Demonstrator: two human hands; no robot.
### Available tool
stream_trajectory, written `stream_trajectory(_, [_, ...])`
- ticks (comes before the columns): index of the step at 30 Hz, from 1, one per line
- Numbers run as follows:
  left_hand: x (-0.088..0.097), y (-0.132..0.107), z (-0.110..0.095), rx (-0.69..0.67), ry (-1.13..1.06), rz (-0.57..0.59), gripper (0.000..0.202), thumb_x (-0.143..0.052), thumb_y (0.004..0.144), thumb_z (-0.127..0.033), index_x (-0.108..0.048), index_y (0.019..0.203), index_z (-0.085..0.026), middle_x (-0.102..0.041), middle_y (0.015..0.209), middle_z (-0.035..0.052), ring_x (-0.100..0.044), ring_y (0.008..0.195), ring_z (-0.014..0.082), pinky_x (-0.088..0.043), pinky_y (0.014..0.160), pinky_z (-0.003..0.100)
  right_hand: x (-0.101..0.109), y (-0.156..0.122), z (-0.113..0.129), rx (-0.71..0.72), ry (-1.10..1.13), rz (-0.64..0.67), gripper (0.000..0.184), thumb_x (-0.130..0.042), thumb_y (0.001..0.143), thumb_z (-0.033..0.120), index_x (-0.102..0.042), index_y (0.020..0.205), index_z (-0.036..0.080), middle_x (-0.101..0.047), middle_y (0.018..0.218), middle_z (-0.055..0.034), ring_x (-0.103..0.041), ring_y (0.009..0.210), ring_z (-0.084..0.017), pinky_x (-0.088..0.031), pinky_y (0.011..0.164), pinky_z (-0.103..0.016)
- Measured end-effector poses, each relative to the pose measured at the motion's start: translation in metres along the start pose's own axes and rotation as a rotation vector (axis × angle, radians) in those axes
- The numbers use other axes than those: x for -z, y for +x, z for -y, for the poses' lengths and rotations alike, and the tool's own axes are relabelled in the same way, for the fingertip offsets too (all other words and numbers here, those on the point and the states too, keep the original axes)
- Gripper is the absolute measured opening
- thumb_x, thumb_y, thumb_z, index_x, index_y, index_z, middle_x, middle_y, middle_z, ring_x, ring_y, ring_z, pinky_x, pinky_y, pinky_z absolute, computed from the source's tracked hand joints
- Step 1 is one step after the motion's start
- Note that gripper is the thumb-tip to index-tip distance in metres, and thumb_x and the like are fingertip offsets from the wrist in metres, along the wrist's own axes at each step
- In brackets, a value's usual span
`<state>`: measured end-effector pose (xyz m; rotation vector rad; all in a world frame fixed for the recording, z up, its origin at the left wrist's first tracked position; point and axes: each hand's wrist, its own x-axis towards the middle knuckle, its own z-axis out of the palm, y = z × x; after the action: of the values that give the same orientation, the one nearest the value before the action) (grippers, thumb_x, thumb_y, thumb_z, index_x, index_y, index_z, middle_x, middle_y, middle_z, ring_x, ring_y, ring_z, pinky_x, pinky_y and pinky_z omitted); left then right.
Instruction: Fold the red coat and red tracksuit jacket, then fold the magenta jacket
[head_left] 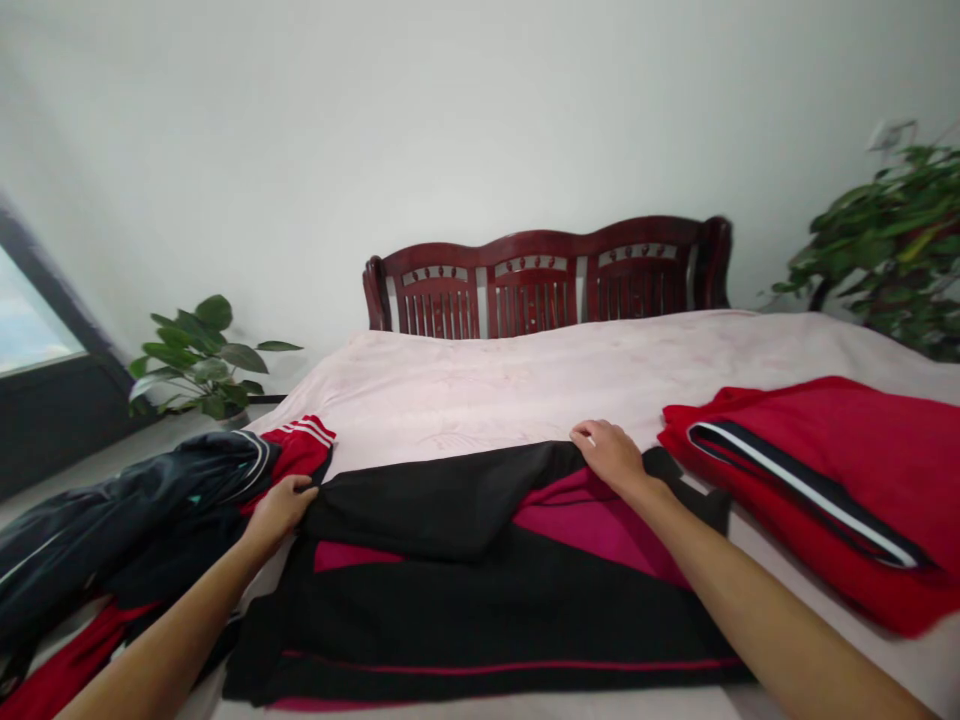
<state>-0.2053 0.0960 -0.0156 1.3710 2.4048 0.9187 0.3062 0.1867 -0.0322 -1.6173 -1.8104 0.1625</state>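
A black and magenta jacket point(465, 610) lies spread flat in front of me, with a thin magenta line along its near side. A black sleeve-like part is folded across its far side. My left hand point(281, 515) pinches the jacket at the far left corner of that fold. Farther right, my right hand point(609, 455) grips the same far edge between thumb and fingers. The wrist and forearm cover some of the jacket's right side, where a small pale patch shows.
The jacket lies on a pale pink sheet point(480, 380). Folded red clothes point(847, 440) are stacked at the right; dark and red clothes point(142, 510) lie heaped at the left. Behind stands a carved wooden bench back point(532, 285), with leafy plants point(202, 360) on both sides.
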Motion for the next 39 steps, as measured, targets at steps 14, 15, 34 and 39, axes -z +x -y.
stream_trajectory(14, [-0.087,-0.173,-0.137,-0.864,0.355,0.284,0.058,-0.059,0.079,-0.024,-0.050,0.136,-0.022,-0.061,0.116,0.0131,-0.058,0.105,0.0297,-0.045,0.089,0.043,0.008,-0.046,0.023,0.361,-0.289,0.225,0.071,-0.052,0.072,0.012,-0.047,0.142,0.019,-0.053,0.141,-0.0118,-0.046,0.128,-0.027,-0.033,0.107,-0.040])
stream_trajectory(15, [-0.094,-0.172,-0.138,-0.860,0.366,0.307,0.058,-0.054,0.079,-0.017,-0.050,0.136,-0.022,-0.061,0.114,0.0128,-0.058,0.104,0.0283,-0.046,0.088,0.041,0.009,-0.043,0.020,0.362,-0.307,0.249,0.066,-0.050,0.075,0.011,-0.051,0.140,0.020,-0.058,0.135,-0.0118,-0.051,0.123,-0.027,-0.035,0.105,-0.040])
stream_trajectory(34, [-0.029,-0.086,-0.073,-0.796,0.156,0.206,0.041,-0.041,0.095,-0.038,-0.063,0.127,-0.025,-0.062,0.131,0.0073,-0.051,0.128,0.0250,-0.033,0.113,0.043,-0.001,-0.042,0.037,0.237,-0.163,0.117,0.061,-0.036,0.085,0.013,-0.044,0.145,0.017,-0.044,0.151,-0.0082,-0.034,0.143,-0.024,-0.024,0.119,-0.045])
stream_trajectory(39, [-0.039,-0.052,-0.030,-0.594,0.577,0.077,0.050,-0.043,0.094,-0.044,-0.049,0.141,-0.031,-0.043,0.152,0.0103,-0.025,0.145,0.0350,-0.017,0.113,0.062,-0.033,-0.065,0.073,0.408,-0.223,0.295,0.056,-0.039,0.095,0.045,-0.040,0.148,0.025,-0.039,0.155,-0.0083,-0.025,0.146,-0.029,-0.018,0.118,-0.053])
